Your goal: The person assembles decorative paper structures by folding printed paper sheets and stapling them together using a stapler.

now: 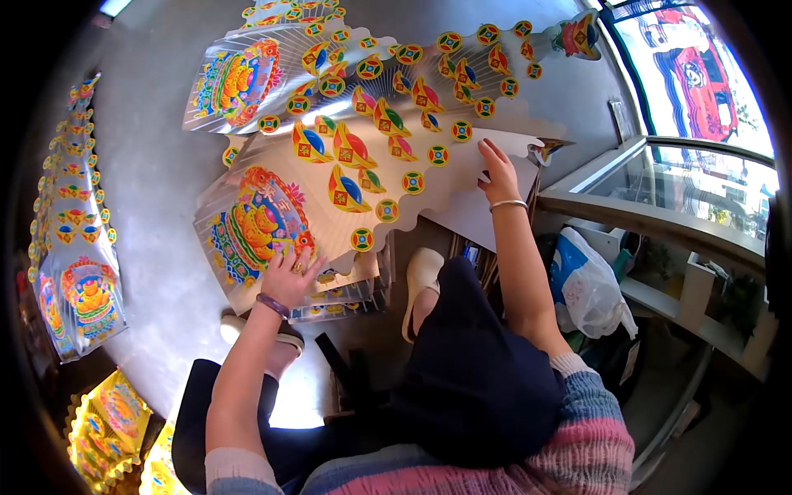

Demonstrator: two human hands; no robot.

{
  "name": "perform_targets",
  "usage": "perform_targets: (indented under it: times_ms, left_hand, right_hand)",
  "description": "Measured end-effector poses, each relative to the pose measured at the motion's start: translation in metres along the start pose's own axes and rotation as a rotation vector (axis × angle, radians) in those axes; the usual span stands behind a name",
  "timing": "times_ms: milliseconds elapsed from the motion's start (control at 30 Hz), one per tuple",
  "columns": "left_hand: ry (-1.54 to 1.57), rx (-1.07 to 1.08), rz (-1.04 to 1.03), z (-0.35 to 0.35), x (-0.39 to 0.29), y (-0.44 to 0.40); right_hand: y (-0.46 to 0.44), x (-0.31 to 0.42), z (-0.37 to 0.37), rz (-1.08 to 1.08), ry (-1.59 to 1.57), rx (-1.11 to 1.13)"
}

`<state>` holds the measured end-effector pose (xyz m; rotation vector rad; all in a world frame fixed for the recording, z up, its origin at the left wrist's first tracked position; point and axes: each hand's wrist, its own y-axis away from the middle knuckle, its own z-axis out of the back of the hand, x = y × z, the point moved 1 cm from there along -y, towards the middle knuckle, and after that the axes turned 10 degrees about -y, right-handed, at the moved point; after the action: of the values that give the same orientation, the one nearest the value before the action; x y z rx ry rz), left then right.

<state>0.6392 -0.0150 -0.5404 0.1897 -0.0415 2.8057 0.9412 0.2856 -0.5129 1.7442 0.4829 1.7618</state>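
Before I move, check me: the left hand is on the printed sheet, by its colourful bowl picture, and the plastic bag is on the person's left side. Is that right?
Not quite. The head view shows the plastic bag on the person's right side. The left hand is on the printed sheet, by its colourful bowl picture.

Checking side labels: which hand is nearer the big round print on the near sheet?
Left. The left hand is at the round print's lower right edge; the right hand is across the sheet, toward its narrow end.
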Motion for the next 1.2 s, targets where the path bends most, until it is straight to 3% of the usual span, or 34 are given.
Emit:
perform_targets:
  times_ms: [133,167,200,267,300,400,500,600,633,700,767,867,1000,1133,1200]
  left_hand:
    - [0.050,0.024,0.012,-0.004,-0.002,-0.005]
    - [0.057,0.009,0.005,-0.011,-0.004,-0.001]
    - [0.103,0.020,0.021,-0.030,-0.007,0.001]
    - [0.080,0.027,0.026,-0.029,-0.013,-0.010]
    - [0.081,-0.005,0.029,-0.023,-0.016,-0.018]
    - [0.084,0.006,0.022,-0.023,-0.017,-0.022]
    - [0.112,0.014,0.013,-0.018,-0.022,-0.027]
    - [0.086,-0.025,0.001,-0.022,-0.011,-0.017]
    - [0.103,-0.003,0.011,-0.025,-0.010,-0.015]
    - [0.066,0.010,-0.019,-0.028,-0.003,-0.010]
    - [0.039,-0.010,-0.003,-0.029,0.001,-0.003]
    - [0.041,-0.046,0.040,-0.029,-0.001,0.003]
    - [0.012,-0.065,0.163,-0.021,-0.011,0.002]
    - [0.025,-0.046,0.338,-0.026,-0.017,0.008]
    - [0.084,-0.006,0.502,-0.028,-0.018,0.015]
  right_hand:
    - [-0.045,-0.018,-0.013,0.092,-0.141,0.245]
    - [-0.070,-0.029,-0.015,0.195,0.154,0.191]
    - [-0.081,-0.029,-0.019,0.458,0.422,0.086]
    - [-0.108,-0.040,-0.025,0.334,0.029,-0.004]
    - [-0.105,-0.031,-0.028,0.365,0.168,-0.124]
    - [-0.071,0.001,-0.044,0.326,0.325,-0.152]
    - [-0.034,0.025,-0.043,0.627,0.781,-0.532]
    - [-0.013,0.023,-0.026,0.873,1.130,-0.584]
    - [-0.009,0.029,-0.020,0.647,1.350,-0.431]
    - [-0.012,0.023,-0.013,0.604,1.511,-0.346]
    - [-0.020,0.014,-0.011,0.805,1.339,-0.295]
    - [-0.060,-0.002,-0.026,0.433,0.441,0.152]
    - [-0.041,0.008,-0.046,0.252,0.146,-0.035]
    - [-0.045,0.000,-0.038,0.192,-0.138,0.104]
    - [-0.031,-0.002,-0.025,0.259,-0.089,0.076]
